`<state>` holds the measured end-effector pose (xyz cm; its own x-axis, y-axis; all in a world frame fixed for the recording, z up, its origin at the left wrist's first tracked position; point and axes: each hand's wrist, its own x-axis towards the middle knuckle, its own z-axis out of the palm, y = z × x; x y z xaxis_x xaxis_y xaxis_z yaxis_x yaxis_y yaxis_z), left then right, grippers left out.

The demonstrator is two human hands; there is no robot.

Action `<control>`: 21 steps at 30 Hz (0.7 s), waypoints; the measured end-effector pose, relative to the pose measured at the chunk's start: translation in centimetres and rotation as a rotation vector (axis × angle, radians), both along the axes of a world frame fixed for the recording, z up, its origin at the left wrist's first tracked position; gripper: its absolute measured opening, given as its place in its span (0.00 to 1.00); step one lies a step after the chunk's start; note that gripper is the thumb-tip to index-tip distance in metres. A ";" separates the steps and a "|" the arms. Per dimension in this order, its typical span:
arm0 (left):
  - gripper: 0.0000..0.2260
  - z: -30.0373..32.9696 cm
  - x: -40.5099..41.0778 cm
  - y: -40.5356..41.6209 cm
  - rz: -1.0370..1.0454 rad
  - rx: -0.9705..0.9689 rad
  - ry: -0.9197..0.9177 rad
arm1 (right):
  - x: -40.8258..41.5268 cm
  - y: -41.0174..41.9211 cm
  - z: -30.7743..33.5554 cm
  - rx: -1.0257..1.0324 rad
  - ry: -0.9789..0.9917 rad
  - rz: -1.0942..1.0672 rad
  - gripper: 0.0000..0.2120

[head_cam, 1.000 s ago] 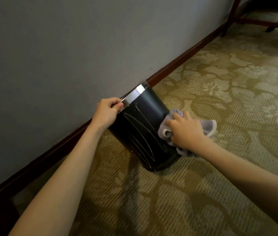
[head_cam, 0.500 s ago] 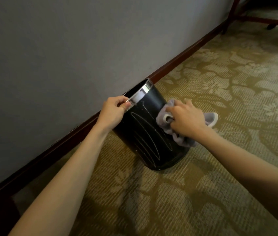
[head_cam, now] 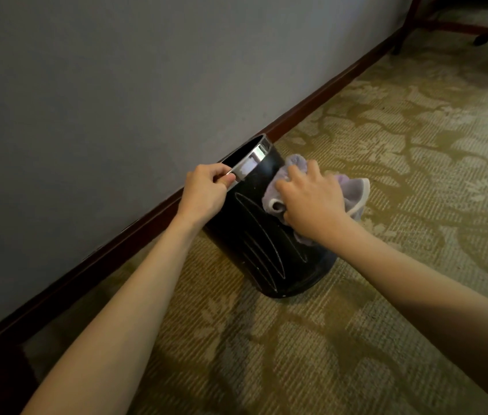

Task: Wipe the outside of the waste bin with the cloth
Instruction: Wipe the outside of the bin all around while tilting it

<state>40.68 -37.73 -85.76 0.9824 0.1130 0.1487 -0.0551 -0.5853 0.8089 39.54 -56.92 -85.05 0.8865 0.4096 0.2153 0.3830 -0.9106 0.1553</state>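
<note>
A black waste bin (head_cam: 263, 250) with a shiny metal rim band stands tilted toward the wall on the carpet, white oval line patterns on its side. My left hand (head_cam: 205, 191) pinches the metal rim at its near edge. My right hand (head_cam: 311, 199) grips a bunched lilac cloth (head_cam: 352, 191) and presses it against the bin's upper right side, just below the rim. Part of the cloth is hidden under my hand.
A grey wall (head_cam: 117, 100) with a dark wooden skirting board (head_cam: 147, 223) runs right behind the bin. Patterned olive carpet (head_cam: 416, 145) spreads to the right and front. Dark wooden furniture legs (head_cam: 410, 22) stand at the far upper right.
My right hand has slid the cloth up the bin's side, from mid-height to near the rim. The bin has tipped more upright, so its opening shows. My left hand keeps its hold on the rim.
</note>
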 end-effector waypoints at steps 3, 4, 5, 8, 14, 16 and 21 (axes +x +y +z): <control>0.10 0.2 0.4 0.5 0.047 -0.011 0.037 | -1.8 -0.9 -2.1 -0.164 0.059 -0.037 0.20; 0.08 0.2 0.5 0.8 0.060 -0.026 0.053 | -2.5 -1.3 -2.9 -0.198 0.091 -0.052 0.21; 0.08 0.2 0.6 1.2 0.072 -0.044 0.068 | -3.0 -1.7 -3.8 -0.224 0.121 -0.065 0.22; 0.08 0.2 0.5 2.3 0.054 -0.097 0.100 | -4.2 -2.7 -5.4 -0.281 0.184 -0.086 0.20; 0.13 0.6 -0.3 4.3 -0.141 -0.147 0.112 | -4.0 -3.5 -5.9 -0.314 0.188 -0.107 0.16; 0.13 0.7 -0.6 5.7 -0.198 -0.131 0.128 | -3.7 -4.4 -6.2 -0.302 0.185 -0.108 0.18; 0.08 -0.7 -1.0 7.4 -0.252 -0.013 0.234 | -3.5 -6.8 -7.1 -0.276 0.227 -0.132 0.20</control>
